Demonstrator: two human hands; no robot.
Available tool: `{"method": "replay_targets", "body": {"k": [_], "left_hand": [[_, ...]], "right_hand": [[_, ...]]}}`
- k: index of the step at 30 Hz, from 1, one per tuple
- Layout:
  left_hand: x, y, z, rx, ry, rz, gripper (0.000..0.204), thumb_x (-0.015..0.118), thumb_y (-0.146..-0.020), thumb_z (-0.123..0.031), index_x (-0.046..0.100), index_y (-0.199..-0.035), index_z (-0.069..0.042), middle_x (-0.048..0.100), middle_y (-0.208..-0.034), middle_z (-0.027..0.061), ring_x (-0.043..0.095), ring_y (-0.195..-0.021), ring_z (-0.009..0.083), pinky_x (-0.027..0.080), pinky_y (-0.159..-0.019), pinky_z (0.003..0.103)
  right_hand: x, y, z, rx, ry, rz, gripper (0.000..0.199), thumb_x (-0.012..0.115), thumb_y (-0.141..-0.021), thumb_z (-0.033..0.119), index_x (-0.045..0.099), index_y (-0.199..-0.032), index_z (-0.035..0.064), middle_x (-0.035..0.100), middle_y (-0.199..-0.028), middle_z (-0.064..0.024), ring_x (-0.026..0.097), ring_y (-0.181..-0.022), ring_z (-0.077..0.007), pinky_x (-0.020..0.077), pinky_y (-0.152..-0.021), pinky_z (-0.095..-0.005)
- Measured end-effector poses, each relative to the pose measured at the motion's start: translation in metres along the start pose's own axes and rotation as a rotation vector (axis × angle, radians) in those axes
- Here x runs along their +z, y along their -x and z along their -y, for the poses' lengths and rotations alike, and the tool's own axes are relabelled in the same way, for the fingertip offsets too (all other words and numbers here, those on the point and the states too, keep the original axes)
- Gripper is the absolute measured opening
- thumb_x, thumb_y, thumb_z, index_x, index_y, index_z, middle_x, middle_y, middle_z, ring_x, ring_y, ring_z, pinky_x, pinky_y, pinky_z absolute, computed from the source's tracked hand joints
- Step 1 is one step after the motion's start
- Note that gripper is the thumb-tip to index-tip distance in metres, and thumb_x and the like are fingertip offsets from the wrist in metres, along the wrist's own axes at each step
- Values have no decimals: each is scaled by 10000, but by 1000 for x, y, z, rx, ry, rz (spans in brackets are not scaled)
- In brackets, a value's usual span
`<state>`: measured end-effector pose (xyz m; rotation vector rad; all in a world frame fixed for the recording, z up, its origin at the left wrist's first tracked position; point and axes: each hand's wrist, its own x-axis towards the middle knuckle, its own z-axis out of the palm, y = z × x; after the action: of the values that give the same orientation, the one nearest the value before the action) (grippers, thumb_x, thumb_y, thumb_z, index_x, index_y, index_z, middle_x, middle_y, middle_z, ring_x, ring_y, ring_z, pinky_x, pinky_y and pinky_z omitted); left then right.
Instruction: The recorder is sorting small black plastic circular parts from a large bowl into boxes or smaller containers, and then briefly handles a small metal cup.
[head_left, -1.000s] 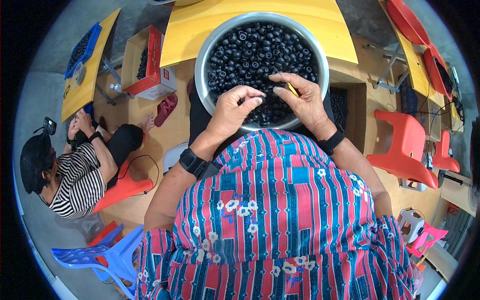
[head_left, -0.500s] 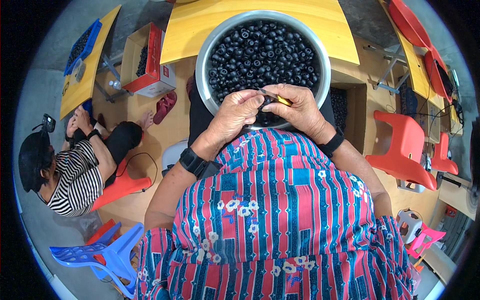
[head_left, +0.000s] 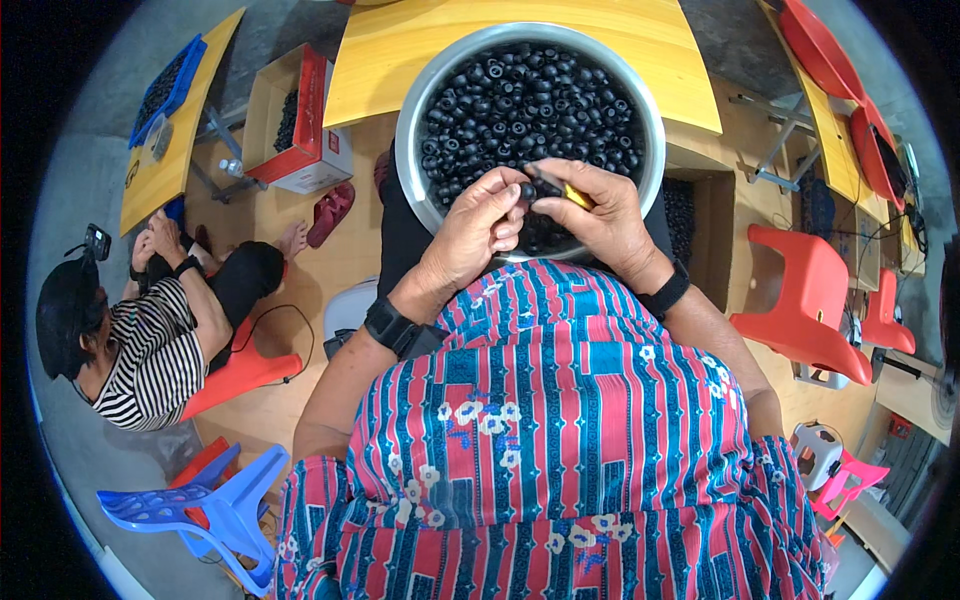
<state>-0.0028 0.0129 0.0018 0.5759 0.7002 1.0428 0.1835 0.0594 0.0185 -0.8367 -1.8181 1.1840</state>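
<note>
Hands partly hide a black piece and yellow-handled tool.

Illumination is moderately bright and diffuse. At upper centre, small pale glints mark the black pieces and a soft sheen follows the rim of the metal basin. The yellow desk reads as a bright, even surface. Shade deepens beneath the fingers, where fine detail cannot be told. The patterned blouse, lower centre, is crisp. Straight edges bow outward; margins soften; all 4 corners are black, with bluish fringing at left.
</note>
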Motion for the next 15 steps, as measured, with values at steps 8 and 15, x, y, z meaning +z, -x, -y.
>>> {"method": "replay_targets", "body": {"k": [8,15], "left_hand": [[-3,2,0,29,111,54,157,480,-1018,-232,519,-1083,-95,452,-800,-22,377,-639,42,314,-537,172],[-5,2,3,37,123,117,204,489,-1018,-270,519,-1082,-78,451,-802,-17,378,-639,42,303,-533,173]], "right_hand": [[-7,2,-1,-97,269,156,209,637,-889,238,643,-914,31,609,-792,-146,612,-747,-333,482,-666,-383],[-7,1,4,-161,356,170,213,636,-885,271,636,-925,62,598,-796,-125,609,-741,-336,482,-643,-402]]}}
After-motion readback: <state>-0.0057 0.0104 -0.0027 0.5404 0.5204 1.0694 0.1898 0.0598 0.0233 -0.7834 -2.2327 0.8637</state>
